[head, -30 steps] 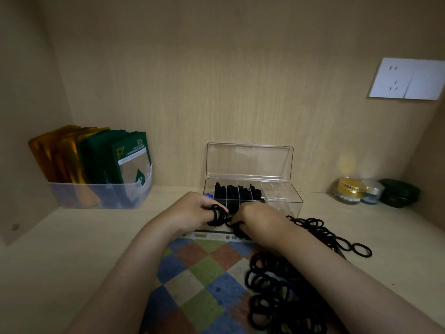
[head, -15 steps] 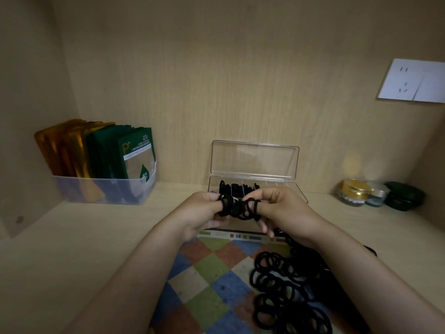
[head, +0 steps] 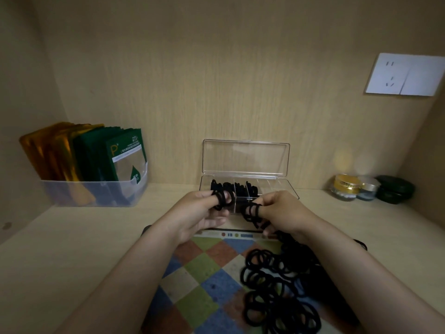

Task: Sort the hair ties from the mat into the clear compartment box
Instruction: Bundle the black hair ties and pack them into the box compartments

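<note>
Black hair ties (head: pixel 251 213) now split apart: our left hand (head: pixel 197 213) and right hand (head: pixel 281 210) each grip a bunch, ready for the box (head: pixel 277 186).

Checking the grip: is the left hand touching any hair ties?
Touching. The head view shows hair ties looped round a finger of the left hand.
</note>
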`<action>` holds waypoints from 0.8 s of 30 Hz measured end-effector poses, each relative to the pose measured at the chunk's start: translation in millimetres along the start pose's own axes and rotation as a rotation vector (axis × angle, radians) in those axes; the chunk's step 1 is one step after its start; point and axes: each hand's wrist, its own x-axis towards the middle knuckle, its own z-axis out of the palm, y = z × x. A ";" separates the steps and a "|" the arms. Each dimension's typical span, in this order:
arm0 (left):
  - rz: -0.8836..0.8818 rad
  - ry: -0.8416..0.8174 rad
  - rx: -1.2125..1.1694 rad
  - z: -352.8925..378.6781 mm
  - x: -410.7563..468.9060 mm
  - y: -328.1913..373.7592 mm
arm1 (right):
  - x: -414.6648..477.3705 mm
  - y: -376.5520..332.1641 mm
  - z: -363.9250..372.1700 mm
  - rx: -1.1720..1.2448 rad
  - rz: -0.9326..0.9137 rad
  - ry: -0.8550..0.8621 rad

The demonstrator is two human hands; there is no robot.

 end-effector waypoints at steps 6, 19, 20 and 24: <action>0.151 -0.101 0.199 18.2 -2.6 -2.8 | -2.8 -4.2 6.7 -0.134 -0.097 0.107; 0.272 0.056 0.457 30.7 -4.6 -11.6 | -10.7 -12.3 -0.7 0.564 0.209 -0.282; 0.272 0.073 0.498 29.3 -4.2 -11.9 | -11.5 -13.1 -1.3 0.557 0.211 -0.313; 0.279 0.129 0.707 26.2 -3.3 -12.9 | -14.5 -15.5 1.9 0.414 0.160 -0.336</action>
